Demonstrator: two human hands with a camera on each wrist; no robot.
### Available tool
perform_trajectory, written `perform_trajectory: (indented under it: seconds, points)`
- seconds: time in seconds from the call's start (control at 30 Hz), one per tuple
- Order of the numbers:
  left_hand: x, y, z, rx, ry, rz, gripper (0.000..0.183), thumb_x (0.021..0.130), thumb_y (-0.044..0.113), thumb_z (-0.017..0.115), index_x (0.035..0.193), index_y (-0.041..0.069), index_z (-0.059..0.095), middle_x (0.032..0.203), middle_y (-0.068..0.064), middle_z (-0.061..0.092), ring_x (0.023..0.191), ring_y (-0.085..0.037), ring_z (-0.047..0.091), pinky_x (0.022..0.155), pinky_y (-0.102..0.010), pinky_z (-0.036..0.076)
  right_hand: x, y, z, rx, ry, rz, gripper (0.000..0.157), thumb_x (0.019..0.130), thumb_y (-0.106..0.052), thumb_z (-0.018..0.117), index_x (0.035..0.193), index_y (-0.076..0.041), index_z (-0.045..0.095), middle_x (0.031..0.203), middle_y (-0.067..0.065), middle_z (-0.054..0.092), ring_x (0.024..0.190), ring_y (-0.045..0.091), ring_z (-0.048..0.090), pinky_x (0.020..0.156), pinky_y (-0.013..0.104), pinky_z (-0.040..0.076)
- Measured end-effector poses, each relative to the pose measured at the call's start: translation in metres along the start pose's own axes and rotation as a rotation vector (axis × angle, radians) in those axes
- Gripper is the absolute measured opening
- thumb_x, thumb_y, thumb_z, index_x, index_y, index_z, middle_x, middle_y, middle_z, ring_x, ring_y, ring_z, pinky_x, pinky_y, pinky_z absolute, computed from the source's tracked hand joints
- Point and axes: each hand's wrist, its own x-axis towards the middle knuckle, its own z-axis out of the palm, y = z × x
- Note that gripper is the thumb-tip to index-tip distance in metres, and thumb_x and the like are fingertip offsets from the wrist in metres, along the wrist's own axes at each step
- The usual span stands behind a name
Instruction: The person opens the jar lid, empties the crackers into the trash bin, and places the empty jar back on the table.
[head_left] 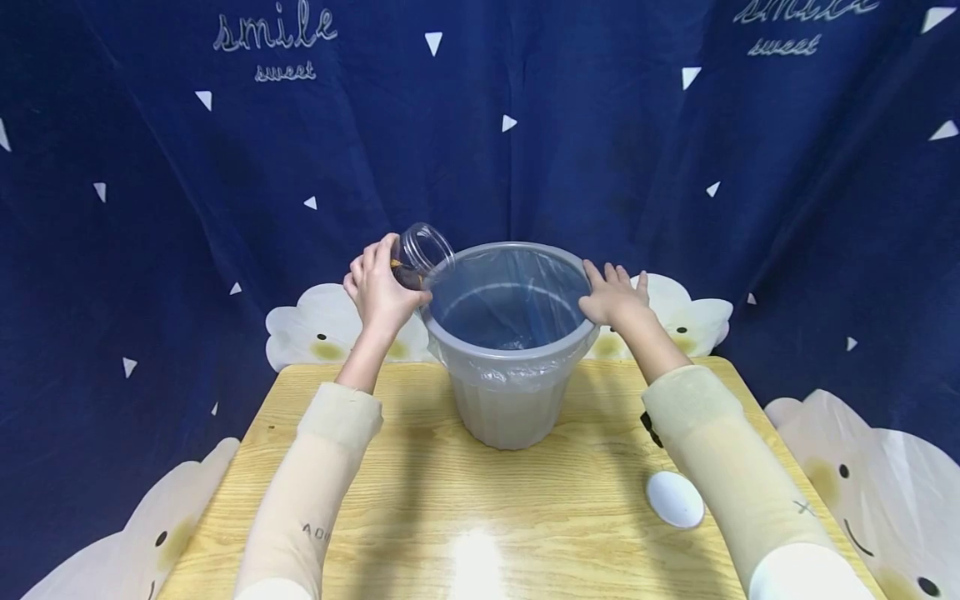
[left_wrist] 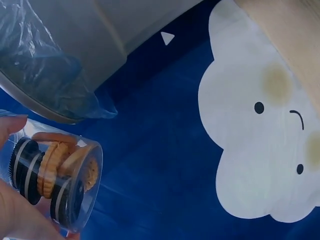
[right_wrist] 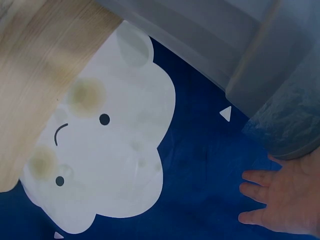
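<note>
My left hand [head_left: 380, 289] grips a clear round jar [head_left: 422, 247], tilted with its open mouth toward the left rim of a grey bin [head_left: 512, 408]. Dark sandwich cookies [left_wrist: 28, 175] and golden biscuits [left_wrist: 52, 169] are inside the jar in the left wrist view. A transparent bag [head_left: 495, 377] lines the bin and is folded over its rim. On the bin's right rim rests my right hand [head_left: 617, 298], its fingers spread and fairly straight. The right wrist view shows those fingers reaching past the rim.
The bin stands at the far side of a wooden table [head_left: 450, 492]. A white round lid-like disc [head_left: 675, 500] lies near my right forearm, with a small black object [head_left: 651, 429] beside the sleeve. A dark blue curtain [head_left: 510, 167] with white shapes hangs behind.
</note>
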Motion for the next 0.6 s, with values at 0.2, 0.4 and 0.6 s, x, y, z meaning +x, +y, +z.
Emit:
perform_trajectory:
  seconds: [0.2, 0.4, 0.6]
  points:
    - [0.0, 0.01, 0.004, 0.025, -0.021, 0.055, 0.09, 0.049, 0.017, 0.086, 0.129, 0.02, 0.044, 0.128, -0.007, 0.045, 0.12, -0.029, 0.033, 0.101, -0.049, 0.018, -0.001, 0.0, 0.0, 0.001, 0.006, -0.003, 0.071, 0.083, -0.022, 0.032, 0.147, -0.008, 0.005, 0.148, 0.028, 0.006, 0.136, 0.042, 0.002, 0.104, 0.061, -0.008]
    - [0.002, 0.018, 0.008, 0.043, -0.032, 0.099, 0.091, 0.05, 0.016, 0.086, 0.131, 0.021, 0.044, 0.127, -0.006, 0.045, 0.12, -0.029, 0.033, 0.101, -0.048, 0.016, 0.0, 0.001, 0.0, 0.001, 0.009, -0.001, 0.071, 0.083, -0.022, 0.032, 0.147, -0.008, 0.005, 0.148, 0.027, 0.006, 0.136, 0.042, 0.002, 0.104, 0.061, -0.009]
    - [0.004, 0.021, 0.01, 0.101, -0.048, 0.127, 0.093, 0.051, 0.018, 0.086, 0.133, 0.022, 0.042, 0.129, -0.005, 0.044, 0.12, -0.028, 0.033, 0.101, -0.047, 0.016, 0.0, 0.001, 0.0, 0.003, 0.008, -0.003, 0.071, 0.083, -0.022, 0.032, 0.147, -0.008, 0.005, 0.148, 0.028, 0.006, 0.136, 0.042, 0.001, 0.104, 0.061, -0.009]
